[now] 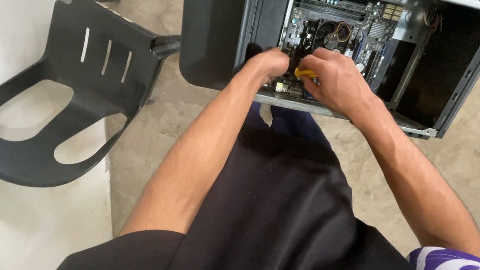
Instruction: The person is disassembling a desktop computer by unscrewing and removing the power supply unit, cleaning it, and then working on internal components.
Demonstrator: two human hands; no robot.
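Hands work inside an open computer case [469,68]: right hand [332,79] grips a yellow-handled tool [304,73] over the motherboard [334,28]; left hand [269,64], fisted, rests just beside it.

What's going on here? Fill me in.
A person has both hands inside an open black desktop computer case that shows its green motherboard. The right hand grips a small yellow-handled tool at the board's lower edge, and the left hand is closed beside it. An overturned black plastic chair lies to the left.
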